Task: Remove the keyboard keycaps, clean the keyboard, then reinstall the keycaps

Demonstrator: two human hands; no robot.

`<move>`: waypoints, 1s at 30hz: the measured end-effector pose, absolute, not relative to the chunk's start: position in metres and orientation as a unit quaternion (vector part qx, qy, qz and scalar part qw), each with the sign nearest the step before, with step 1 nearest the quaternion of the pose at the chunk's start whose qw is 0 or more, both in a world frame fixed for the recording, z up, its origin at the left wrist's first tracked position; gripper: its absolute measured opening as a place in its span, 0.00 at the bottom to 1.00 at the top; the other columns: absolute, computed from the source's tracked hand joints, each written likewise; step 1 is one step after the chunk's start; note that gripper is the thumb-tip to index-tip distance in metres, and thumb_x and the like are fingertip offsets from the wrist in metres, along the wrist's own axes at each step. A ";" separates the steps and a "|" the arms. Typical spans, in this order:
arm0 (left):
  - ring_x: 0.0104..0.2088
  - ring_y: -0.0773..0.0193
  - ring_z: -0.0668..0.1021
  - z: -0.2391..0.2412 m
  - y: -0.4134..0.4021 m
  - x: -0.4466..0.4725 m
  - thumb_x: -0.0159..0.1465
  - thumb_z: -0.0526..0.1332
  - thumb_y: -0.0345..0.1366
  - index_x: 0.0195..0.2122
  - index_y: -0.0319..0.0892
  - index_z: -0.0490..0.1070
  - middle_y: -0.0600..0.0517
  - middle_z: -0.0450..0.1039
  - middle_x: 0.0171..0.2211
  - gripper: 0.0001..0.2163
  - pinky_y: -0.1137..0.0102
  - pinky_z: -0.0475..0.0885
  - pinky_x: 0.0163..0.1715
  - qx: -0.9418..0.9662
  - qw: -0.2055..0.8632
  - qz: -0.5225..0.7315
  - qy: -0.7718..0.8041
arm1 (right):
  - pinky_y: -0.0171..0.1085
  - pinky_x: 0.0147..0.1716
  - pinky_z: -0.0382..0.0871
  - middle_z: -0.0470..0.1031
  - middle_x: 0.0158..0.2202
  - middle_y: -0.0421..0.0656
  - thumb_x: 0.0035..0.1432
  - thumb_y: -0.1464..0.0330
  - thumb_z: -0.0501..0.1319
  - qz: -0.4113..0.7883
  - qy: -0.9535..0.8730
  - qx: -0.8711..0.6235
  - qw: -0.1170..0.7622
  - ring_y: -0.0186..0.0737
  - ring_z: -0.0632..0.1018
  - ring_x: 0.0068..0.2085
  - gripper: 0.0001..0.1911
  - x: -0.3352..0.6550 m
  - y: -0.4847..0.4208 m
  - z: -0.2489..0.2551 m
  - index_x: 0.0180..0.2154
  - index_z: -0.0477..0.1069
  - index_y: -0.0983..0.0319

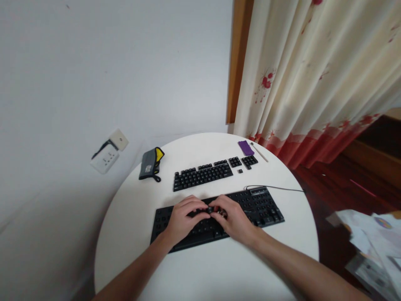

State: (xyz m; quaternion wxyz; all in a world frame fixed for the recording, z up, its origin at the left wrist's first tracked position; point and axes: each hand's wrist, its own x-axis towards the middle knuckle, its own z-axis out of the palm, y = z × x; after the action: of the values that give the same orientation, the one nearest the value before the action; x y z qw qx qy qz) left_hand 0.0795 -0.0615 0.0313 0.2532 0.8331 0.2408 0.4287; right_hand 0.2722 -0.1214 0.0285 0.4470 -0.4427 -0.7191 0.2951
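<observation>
A black keyboard base (261,209), its keycaps taken off across most of it, lies slightly slanted on the round white table (125,221). Above its middle, my left hand (186,215) and my right hand (232,215) meet at the fingertips. Both are closed in a pinch on one small black keycap (209,209), partly covered by the fingers. Behind the base, loose black keycaps (202,176) are laid out in keyboard order. One single keycap (240,171) sits apart from the blocks at the right.
A grey pouch with yellow lining (148,164) stands at the table's back left. At the back right lie a purple cloth (246,147) and a thin white brush (260,152). The keyboard cable (282,188) runs off the right edge. A wall socket (105,159) is at the left.
</observation>
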 end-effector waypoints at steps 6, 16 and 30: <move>0.31 0.64 0.77 0.033 -0.059 0.072 0.63 0.66 0.35 0.38 0.43 0.77 0.50 0.78 0.32 0.04 0.71 0.72 0.31 0.820 0.261 0.430 0.275 | 0.36 0.37 0.66 0.75 0.35 0.42 0.59 0.69 0.63 0.204 -0.687 -0.550 0.428 0.38 0.74 0.34 0.07 0.324 -0.099 0.048 0.40 0.76 0.60; 0.32 0.63 0.77 0.027 -0.057 0.074 0.70 0.55 0.34 0.35 0.41 0.77 0.50 0.77 0.29 0.12 0.69 0.71 0.35 0.827 0.288 0.412 0.253 | 0.34 0.32 0.62 0.79 0.31 0.45 0.52 0.69 0.65 0.105 -0.544 -0.796 0.242 0.40 0.77 0.33 0.11 0.466 -0.030 0.015 0.39 0.80 0.63; 0.31 0.64 0.75 0.020 -0.054 0.071 0.72 0.50 0.37 0.36 0.40 0.77 0.49 0.76 0.28 0.16 0.70 0.69 0.33 0.817 0.318 0.400 0.266 | 0.34 0.31 0.62 0.81 0.32 0.46 0.50 0.65 0.67 0.115 -0.510 -0.823 0.221 0.44 0.79 0.36 0.06 0.472 -0.009 -0.005 0.32 0.80 0.60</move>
State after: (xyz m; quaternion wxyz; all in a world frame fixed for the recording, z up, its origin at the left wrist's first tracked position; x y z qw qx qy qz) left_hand 0.0713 -0.0543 0.0201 0.3181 0.8171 0.2663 0.4004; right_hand 0.4724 -0.0089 -0.0054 0.2212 -0.8234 -0.5096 0.1154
